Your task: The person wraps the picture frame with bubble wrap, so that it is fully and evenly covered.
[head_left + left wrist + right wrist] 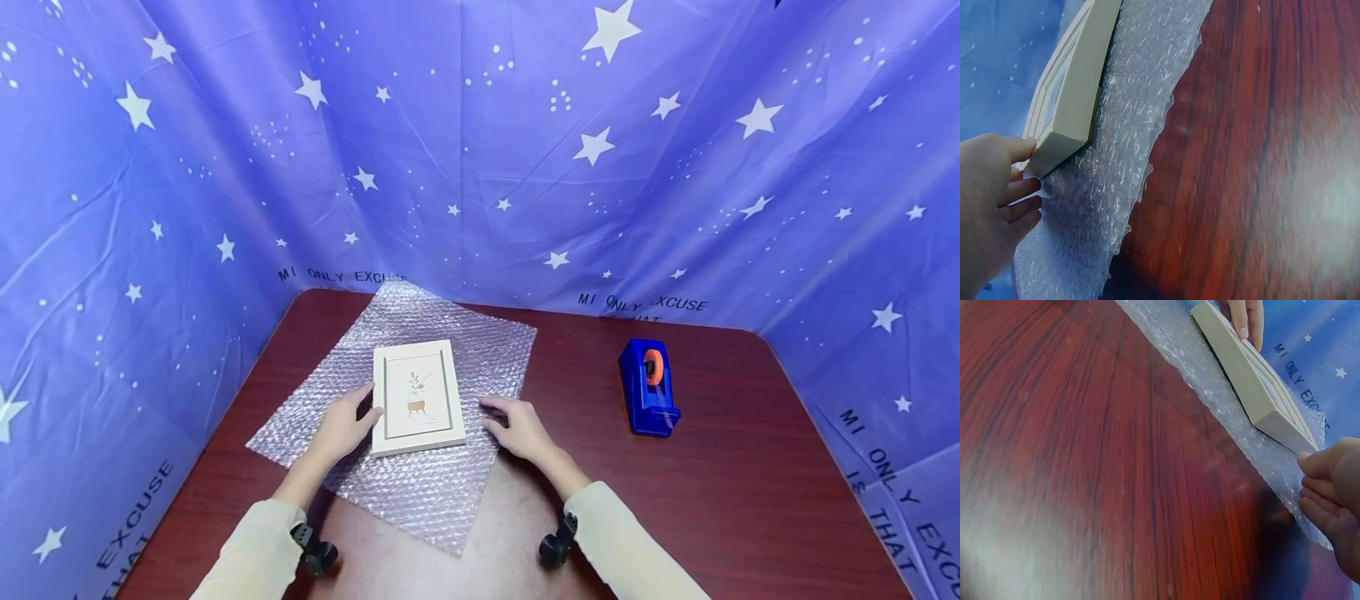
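Note:
A white picture frame [380, 400] with a potted-plant print lies face up on a sheet of bubble wrap [420, 492]. My left hand [341, 429] is at the frame's left side, its thumb on the front edge and its fingers along the side; the left wrist view shows this grip near the lower corner of the frame [1079, 94]. On the other side, my right hand [521, 429] hovers over the wrap's right edge, a small gap away from the frame. Its fingers are relaxed and hold nothing. In the right wrist view, its thumb overlaps the frame's near corner [1272, 422].
A blue tape dispenser [648, 387] with an orange roll stands on the right of the dark red wooden table [735, 475]. Purple-blue star-printed cloth [465, 167] hangs around the table's back and sides. The wrap's far corner reaches the back edge.

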The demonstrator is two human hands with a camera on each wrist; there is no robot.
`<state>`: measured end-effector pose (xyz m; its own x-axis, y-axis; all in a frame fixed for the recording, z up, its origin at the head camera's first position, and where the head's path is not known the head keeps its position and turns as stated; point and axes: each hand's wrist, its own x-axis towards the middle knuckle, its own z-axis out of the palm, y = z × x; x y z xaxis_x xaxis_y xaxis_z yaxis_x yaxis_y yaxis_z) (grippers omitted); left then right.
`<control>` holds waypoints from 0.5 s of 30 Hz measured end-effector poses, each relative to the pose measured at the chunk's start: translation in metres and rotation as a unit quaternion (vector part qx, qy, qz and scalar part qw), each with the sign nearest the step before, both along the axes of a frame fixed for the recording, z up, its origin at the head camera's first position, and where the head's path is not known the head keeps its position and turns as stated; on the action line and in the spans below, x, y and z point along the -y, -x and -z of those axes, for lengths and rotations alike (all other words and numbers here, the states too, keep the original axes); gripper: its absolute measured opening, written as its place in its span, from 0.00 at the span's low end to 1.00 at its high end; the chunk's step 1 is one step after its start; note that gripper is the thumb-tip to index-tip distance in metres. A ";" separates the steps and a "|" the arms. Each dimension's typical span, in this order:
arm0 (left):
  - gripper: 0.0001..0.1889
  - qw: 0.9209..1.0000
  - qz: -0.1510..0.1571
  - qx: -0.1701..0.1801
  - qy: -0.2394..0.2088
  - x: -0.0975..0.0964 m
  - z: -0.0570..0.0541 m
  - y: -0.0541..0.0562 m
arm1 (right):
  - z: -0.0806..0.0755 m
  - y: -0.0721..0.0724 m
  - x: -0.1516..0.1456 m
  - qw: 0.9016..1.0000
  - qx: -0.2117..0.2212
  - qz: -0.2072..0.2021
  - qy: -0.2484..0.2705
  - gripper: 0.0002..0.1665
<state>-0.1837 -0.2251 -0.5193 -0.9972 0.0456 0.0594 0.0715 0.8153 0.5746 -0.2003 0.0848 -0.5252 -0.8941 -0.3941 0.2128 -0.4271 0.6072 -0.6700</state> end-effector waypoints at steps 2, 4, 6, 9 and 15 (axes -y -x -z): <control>0.30 1.000 0.006 -0.005 0.002 -0.006 0.001 0.002 | -0.001 -0.001 -0.007 1.000 -0.006 -0.003 -0.002 0.22; 0.30 1.000 0.013 -0.009 0.001 -0.010 0.002 0.003 | -0.001 -0.002 -0.013 1.000 -0.013 -0.008 -0.005 0.22; 0.30 1.000 0.021 -0.011 -0.002 -0.012 0.003 0.004 | -0.001 -0.003 -0.018 0.999 -0.025 -0.017 -0.011 0.22; 0.31 1.000 0.024 -0.008 -0.011 -0.014 0.002 0.005 | 0.001 -0.004 -0.024 0.997 -0.050 -0.042 -0.028 0.23; 0.32 0.999 0.046 -0.018 -0.011 -0.012 0.001 0.008 | -0.002 -0.010 -0.033 0.986 -0.097 -0.108 -0.080 0.26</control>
<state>-0.1913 -0.2136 -0.5208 -0.9861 0.1352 0.0965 0.1661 0.7912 0.5886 -0.1903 0.1179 -0.5237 -0.7348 -0.6131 0.2902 -0.6681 0.5801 -0.4660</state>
